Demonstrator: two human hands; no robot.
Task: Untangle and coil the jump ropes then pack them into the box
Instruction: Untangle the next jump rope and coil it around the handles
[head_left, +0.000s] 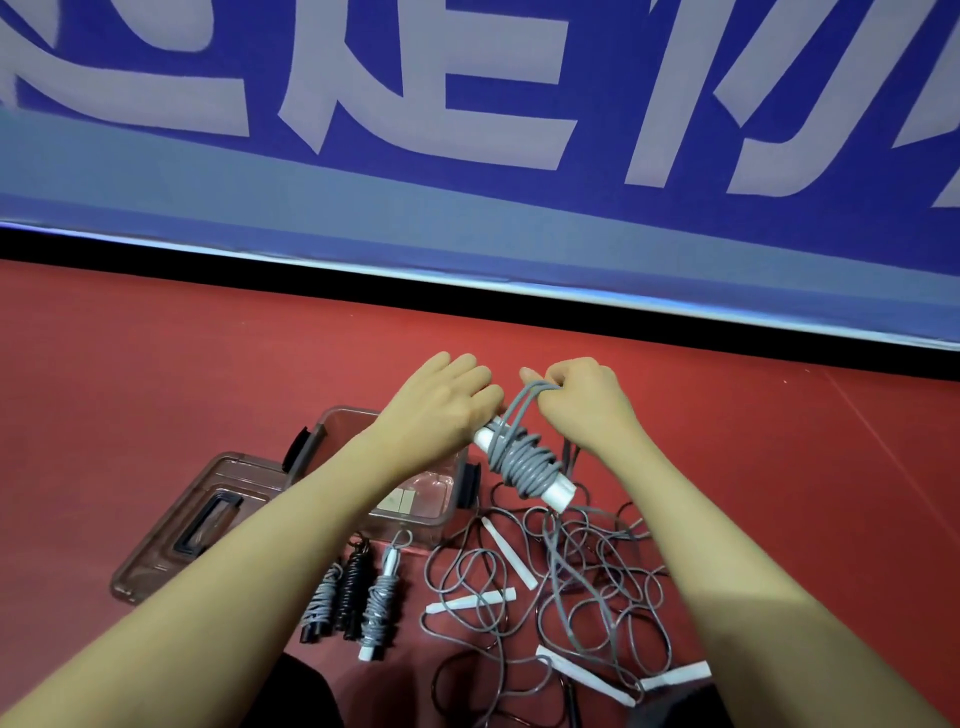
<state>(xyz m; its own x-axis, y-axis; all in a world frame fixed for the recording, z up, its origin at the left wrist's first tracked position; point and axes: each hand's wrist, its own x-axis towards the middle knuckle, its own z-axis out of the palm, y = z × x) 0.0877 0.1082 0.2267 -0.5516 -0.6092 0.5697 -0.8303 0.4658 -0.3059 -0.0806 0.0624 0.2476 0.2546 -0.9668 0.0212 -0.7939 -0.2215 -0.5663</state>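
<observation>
My left hand (448, 402) grips the upper end of a white-handled jump rope (524, 462) with grey cord wound round its handles. My right hand (576, 400) pinches a loop of that grey cord just above the bundle. Both hands are held above the floor, beside a clear plastic box (426, 499). Three coiled ropes (353, 597), one black and two grey, lie side by side on the floor below the box. A tangle of grey ropes (571, 582) with several white handles spreads over the floor at lower right.
The box's clear lid (171, 535) with a black handle lies on the red floor left of the box. A blue banner with large white characters (467, 130) stands along the far side. Black latches hang on the box's sides.
</observation>
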